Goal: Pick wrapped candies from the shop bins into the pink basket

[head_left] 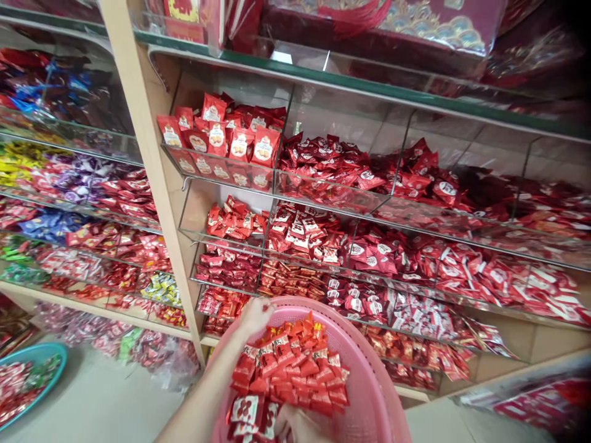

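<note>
A pink plastic basket is in front of me at the bottom of the view. Inside it lie many red candy packets with white and black print. White-and-red packets with round dark red pictures sit at its near left. My left forearm crosses the basket's left side, and my left hand is closed at the far left rim. Down among the near packets is my right hand, its fingers curled in beside the packets with the round pictures. Blur and the frame's lower edge hide what those fingers hold.
Glass-fronted shelves with dividers rise ahead, filled with red-wrapped sweets. A wooden upright separates them from a left rack of mixed-colour sweets. A turquoise basket stands on the floor at left. Bagged goods lie at lower right.
</note>
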`<state>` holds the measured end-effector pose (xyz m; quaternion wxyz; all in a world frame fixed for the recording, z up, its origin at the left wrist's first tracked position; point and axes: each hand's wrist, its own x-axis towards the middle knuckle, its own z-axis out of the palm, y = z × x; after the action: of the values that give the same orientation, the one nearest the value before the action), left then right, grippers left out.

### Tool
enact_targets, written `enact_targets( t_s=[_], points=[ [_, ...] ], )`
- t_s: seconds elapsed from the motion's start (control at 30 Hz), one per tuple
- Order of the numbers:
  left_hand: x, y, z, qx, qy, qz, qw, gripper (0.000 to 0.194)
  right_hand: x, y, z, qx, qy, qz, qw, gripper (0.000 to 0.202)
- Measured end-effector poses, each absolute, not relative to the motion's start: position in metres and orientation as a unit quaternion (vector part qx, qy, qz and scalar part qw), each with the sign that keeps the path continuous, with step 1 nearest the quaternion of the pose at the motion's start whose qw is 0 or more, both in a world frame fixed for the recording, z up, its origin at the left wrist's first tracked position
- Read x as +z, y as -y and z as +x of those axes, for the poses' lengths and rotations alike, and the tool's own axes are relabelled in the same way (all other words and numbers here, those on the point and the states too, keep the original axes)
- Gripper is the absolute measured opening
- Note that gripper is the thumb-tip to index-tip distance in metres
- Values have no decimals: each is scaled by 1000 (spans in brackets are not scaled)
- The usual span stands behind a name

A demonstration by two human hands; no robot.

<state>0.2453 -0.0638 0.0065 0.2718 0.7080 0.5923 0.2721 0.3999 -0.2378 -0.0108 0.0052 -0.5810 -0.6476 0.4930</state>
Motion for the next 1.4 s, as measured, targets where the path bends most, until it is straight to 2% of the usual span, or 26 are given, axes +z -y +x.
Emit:
enact_targets(
  t_s=[0.1,0.2,0.3,0.4,0.5,0.57,0.73,0.97,1.17,1.4],
  points=[
    [4,62,245,275,-592,708,269,27,8,230,406,432,694,-575,-14,24],
    [0,61,245,276,-591,709,267,26,59,214,411,371,723,-581,38,14],
    [-2,60,244,281,-584,714,266,27,125,179,420,353,743,-545,163,13],
    [-2,60,244,283,-584,713,265,26,180,128,432,289,717,-533,345,13],
    [-1,61,245,288,-585,713,258,28,210,76,444,333,586,-565,476,9],
    [0,61,245,292,-582,714,257,29,218,48,449,377,504,-576,521,11],
    [-1,62,244,308,-578,704,274,30,217,15,446,425,438,-577,543,21],
    [-2,63,244,328,-576,694,283,32,208,5,441,457,420,-544,564,18],
    [-2,62,245,324,-581,692,280,31,204,7,441,401,486,-492,601,13],
    [-1,62,243,305,-578,711,258,30,208,30,448,320,578,-415,626,25]
  ],
)
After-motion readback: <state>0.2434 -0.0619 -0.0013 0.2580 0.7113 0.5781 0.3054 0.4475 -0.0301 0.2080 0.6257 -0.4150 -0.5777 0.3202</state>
